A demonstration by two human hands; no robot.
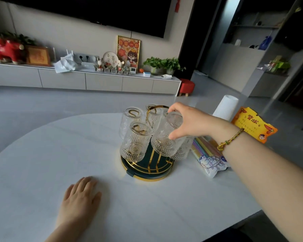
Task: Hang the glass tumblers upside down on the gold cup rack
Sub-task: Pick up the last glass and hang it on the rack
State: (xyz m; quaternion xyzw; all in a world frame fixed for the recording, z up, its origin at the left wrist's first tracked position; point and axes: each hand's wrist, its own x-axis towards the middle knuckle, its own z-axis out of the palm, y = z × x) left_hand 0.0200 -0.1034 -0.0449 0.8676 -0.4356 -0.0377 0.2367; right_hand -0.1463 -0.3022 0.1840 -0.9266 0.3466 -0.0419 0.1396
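A gold cup rack [148, 169] with a dark green round base stands on the white table. Several ribbed glass tumblers hang upside down on its arms, one at the front left [136, 142], others behind [129, 120]. My right hand [187, 122] grips the base of another glass tumbler [166, 138], held tilted and upside down over the rack's front right side. Whether this tumbler rests on an arm is unclear. My left hand [80, 196] lies flat on the table, well in front of the rack, holding nothing.
Right of the rack lie a pack of coloured straws [208, 158], an orange snack bag [252, 124] and a white paper cup stack [226, 107]. The white table [51, 145] has a curved far edge. A TV cabinet with ornaments stands behind.
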